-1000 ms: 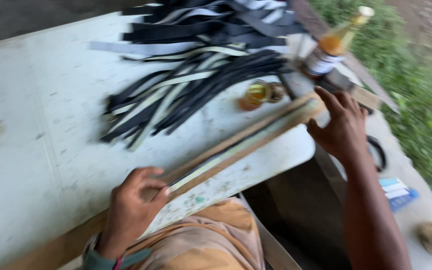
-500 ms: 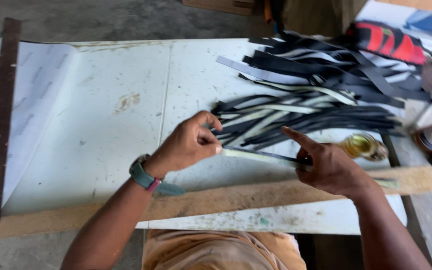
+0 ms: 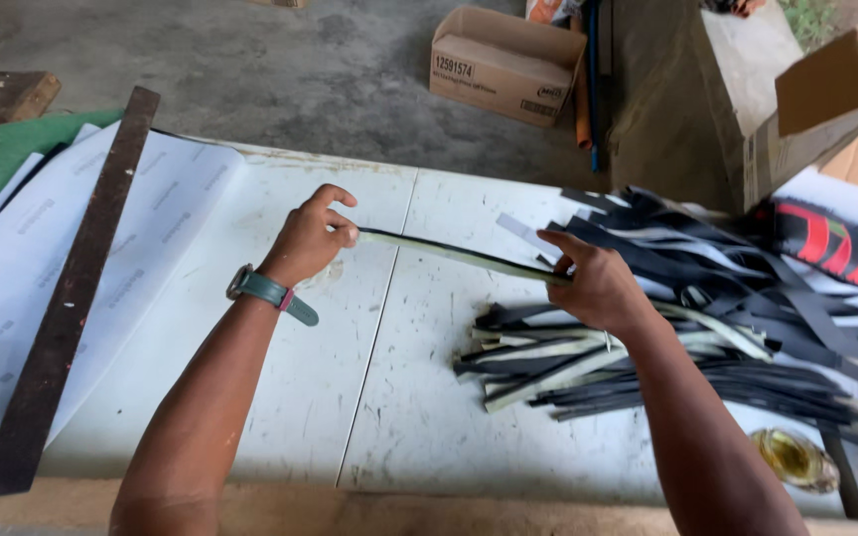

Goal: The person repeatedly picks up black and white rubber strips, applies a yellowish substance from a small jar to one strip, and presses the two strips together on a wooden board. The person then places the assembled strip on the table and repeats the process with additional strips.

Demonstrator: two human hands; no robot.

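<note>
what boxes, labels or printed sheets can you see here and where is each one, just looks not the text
Closed cardboard box: on the floor beyond the table, brown, oblong, with a white label on its side.
Open cardboard box: far right, brown, flap raised.
Printed paper sheets: left of the table, white with faint grey marks, under a dark straightedge.

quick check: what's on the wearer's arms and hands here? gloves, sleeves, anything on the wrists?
Both hands are bare: no gloves or rings visible on the left hand or the right hand. Both forearms are bare too, with no sleeves in view. The only item worn is a wristwatch on the left wrist, with a dark teal-green strap, a dark case and a small pink-red accent on the band.
</note>
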